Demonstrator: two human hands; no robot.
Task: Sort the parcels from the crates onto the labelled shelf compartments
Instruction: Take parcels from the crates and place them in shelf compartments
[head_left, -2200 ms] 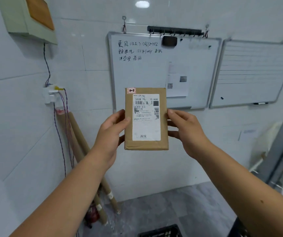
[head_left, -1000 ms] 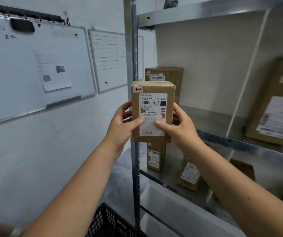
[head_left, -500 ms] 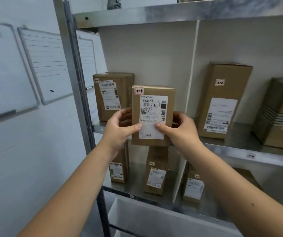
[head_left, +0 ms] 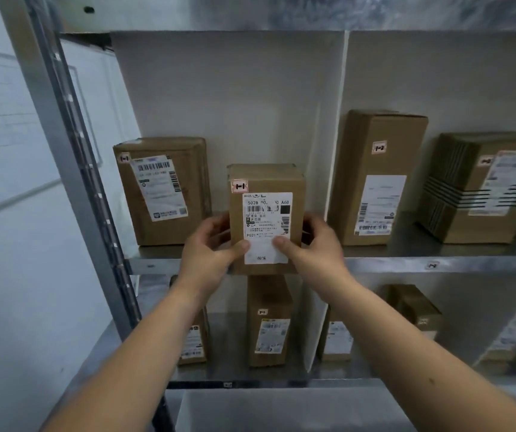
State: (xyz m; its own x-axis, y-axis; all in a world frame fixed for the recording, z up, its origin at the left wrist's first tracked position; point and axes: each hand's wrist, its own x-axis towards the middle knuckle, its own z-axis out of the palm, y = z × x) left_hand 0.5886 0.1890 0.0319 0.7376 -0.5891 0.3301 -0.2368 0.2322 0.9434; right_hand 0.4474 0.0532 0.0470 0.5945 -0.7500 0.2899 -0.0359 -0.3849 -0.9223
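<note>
1. The parcel is mid-frame, upright, with its label facing the camera. It is held in front of the upper shelf, in line with the compartment left of the divider. Its lower edge covers the shelf's front lip, so I judge it is not yet set down.
2. The left hand and right hand both grip it. The thumbs press on the lower label and the other fingers wrap round the sides (their tips are hidden behind it).
3. Some sorting looks done. A left box stands in the same compartment, and a tall box and a striped box stand right of the divider. More boxes stand on the lower shelf.
4. The parcel's sticker resembles the one on the left box, which suggests this compartment is correct (the marks are too small to read surely).
5. What remains is to slide the parcel into the gap between the left box and the divider, then let go. No crate is in view, so I cannot tell how many parcels remain.
</note>
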